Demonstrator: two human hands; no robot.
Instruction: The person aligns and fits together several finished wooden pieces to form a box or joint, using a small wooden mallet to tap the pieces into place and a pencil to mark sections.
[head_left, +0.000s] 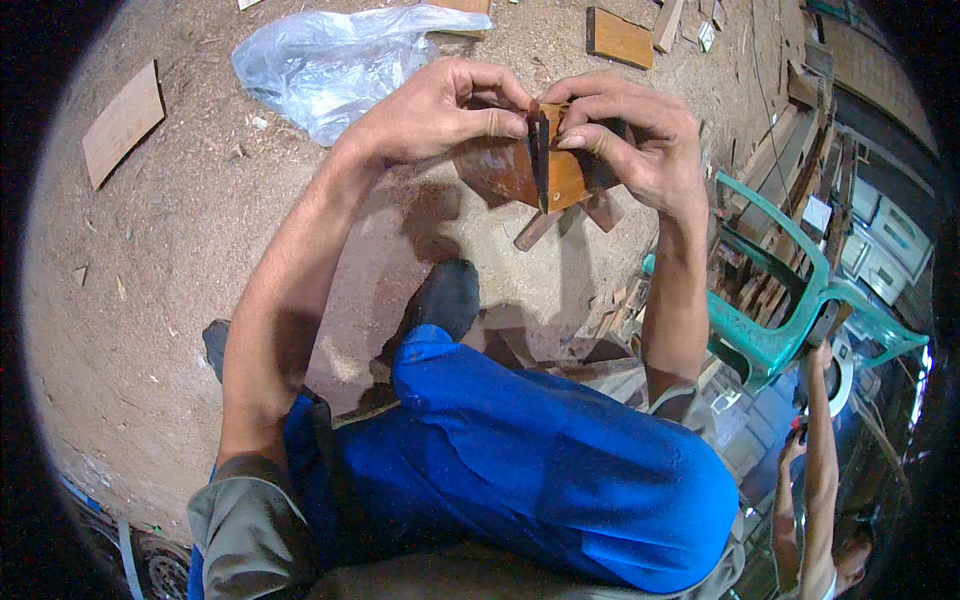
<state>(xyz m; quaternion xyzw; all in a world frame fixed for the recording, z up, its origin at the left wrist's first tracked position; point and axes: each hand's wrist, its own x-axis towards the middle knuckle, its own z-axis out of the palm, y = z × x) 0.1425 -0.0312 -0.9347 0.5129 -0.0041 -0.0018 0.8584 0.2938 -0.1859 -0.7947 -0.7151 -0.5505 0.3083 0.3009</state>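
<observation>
Item: small wooden pieces, reddish-brown and orange, held upright edge to edge above the sawdust-covered floor.

Left hand: closed on the pieces from their left, thumb and fingertips pinching the top edge.

Right hand: closed on the pieces from their right, fingers curled over the top.

Around the pieces: clear plastic bag beyond and to the left; flat board far left; wood offcut beyond; green plastic chair to the right; blue-trousered knee and dark shoe below.
</observation>
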